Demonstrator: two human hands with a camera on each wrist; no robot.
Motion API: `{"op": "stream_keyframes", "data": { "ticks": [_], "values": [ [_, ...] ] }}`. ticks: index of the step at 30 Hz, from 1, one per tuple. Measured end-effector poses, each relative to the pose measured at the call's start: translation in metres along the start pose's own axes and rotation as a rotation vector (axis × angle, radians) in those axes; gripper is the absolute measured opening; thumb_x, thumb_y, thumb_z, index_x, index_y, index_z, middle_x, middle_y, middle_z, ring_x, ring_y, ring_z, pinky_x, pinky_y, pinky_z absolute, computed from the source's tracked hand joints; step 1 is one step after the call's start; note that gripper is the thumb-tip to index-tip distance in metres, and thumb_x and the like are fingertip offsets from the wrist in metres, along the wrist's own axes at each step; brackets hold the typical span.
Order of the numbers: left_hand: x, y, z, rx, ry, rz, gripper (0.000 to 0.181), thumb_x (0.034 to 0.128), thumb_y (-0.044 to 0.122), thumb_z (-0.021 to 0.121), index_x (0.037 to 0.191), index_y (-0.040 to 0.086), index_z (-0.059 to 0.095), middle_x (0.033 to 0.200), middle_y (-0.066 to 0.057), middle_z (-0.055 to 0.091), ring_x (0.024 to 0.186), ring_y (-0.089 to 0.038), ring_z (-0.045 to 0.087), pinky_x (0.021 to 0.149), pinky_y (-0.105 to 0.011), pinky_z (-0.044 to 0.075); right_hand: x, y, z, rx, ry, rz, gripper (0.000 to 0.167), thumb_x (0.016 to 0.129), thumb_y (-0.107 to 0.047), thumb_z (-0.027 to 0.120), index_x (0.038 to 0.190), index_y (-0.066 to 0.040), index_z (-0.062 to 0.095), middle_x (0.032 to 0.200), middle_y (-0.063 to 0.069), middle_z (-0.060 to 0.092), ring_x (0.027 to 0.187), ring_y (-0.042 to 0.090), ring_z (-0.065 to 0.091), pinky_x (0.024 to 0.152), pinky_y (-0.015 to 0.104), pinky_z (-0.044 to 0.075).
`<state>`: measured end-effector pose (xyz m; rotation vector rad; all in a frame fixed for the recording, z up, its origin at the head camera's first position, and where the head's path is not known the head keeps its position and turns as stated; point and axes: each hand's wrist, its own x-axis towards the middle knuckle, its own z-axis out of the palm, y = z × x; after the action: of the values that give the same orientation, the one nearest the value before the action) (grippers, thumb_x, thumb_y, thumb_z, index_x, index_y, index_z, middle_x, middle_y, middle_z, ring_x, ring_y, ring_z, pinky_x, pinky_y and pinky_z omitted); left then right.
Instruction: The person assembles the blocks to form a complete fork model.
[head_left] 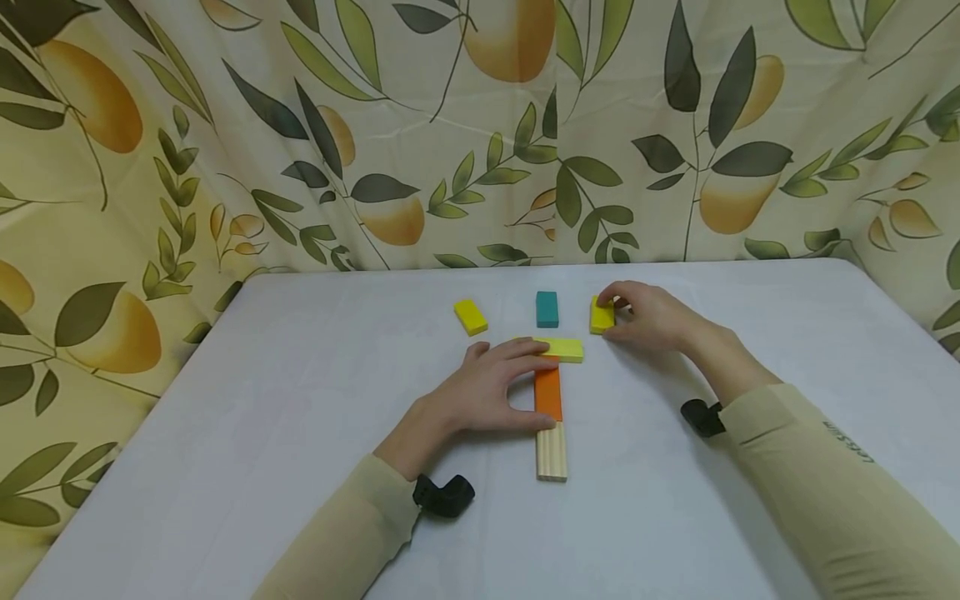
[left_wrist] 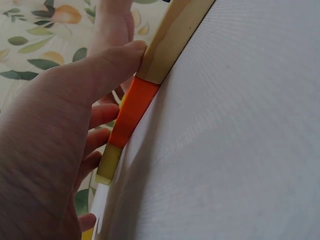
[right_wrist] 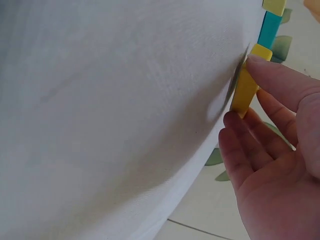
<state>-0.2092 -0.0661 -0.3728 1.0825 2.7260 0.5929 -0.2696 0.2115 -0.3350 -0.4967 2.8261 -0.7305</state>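
six oblong blocks on the white cloth point(head_left: 300, 375), head view. my right hand point(head_left: 656, 317) pinches a bright yellow oblong wooden-looking block point(head_left: 602, 318), rightmost of the group. my left hand point(head_left: 486, 390) is spread, fingers near straight: fingertips on a lime-yellow oblong block point(head_left: 568, 350), thumb at the seam of a flat orange block point(head_left: 548, 396) and a plain striped wood block point(head_left: 552, 458). dark lettering point(head_left: 847, 442) on right sleeve point(head_left: 825, 500): maybe "let…", can't read the rest.

left wrist: thumb touches the plain wood, no curled grip. expect loose pieces to slide if nudged.

right wrist: thumb on one end, fingertips at the other. should be light, stiff, smooth, not fragile; holding by the ends looks right. no legible marks on it.
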Motion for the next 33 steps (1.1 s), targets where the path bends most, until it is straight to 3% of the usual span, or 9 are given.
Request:
{"op": "stream_keyframes", "data": {
  "ticks": [33],
  "values": [
    [0.000,0.001,-0.002,0.001,-0.006,-0.009,0.072,0.0852,0.065,0.067,0.148,0.033,0.052,0.159,0.010,0.035,0.147,-0.006,0.023,0.116,-0.058,0.014,0.004,-0.018,0.008,0.011,-0.046,-0.060,0.045,0.088,-0.009,0.077,0.127,0.003,0.059,0.131,0.023,0.058,0.120,0.042,0.051,0.106,0.059,0.038]
  ]
}}
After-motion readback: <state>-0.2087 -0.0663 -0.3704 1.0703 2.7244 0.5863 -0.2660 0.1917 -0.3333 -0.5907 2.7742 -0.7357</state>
